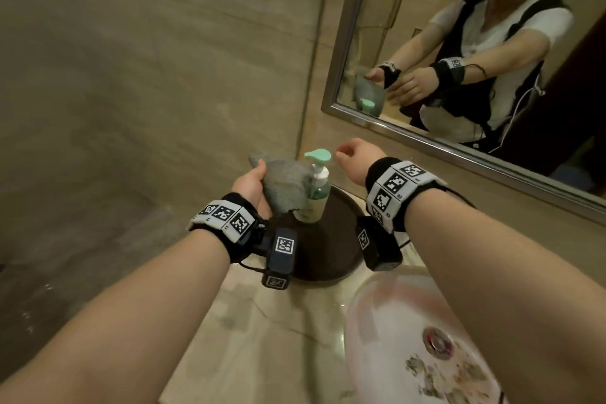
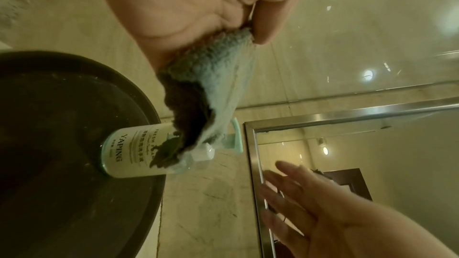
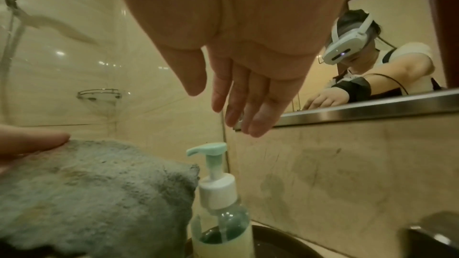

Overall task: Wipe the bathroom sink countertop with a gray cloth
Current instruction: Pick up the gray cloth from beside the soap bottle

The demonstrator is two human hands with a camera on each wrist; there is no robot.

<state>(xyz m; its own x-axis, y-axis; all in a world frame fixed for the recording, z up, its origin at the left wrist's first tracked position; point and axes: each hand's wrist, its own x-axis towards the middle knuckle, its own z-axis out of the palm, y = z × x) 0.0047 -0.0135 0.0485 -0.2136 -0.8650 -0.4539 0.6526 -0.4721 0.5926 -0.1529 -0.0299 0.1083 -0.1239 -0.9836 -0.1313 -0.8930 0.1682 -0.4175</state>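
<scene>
My left hand (image 1: 252,185) pinches a gray cloth (image 1: 287,184) between thumb and palm and holds it up in the air; the cloth (image 2: 206,85) hangs down in front of a soap pump bottle (image 1: 316,188). My right hand (image 1: 352,157) hovers just right of the pump head with straight fingers (image 3: 236,93) and holds nothing. The marble countertop (image 1: 262,315) lies below both forearms, beside the white sink basin (image 1: 393,321).
The bottle (image 3: 221,221) stands on a dark round tray (image 1: 328,246) in the corner. A framed mirror (image 1: 459,52) runs along the back wall on the right, and a tiled wall (image 1: 147,75) rises on the left. The drain (image 1: 437,343) sits in the basin.
</scene>
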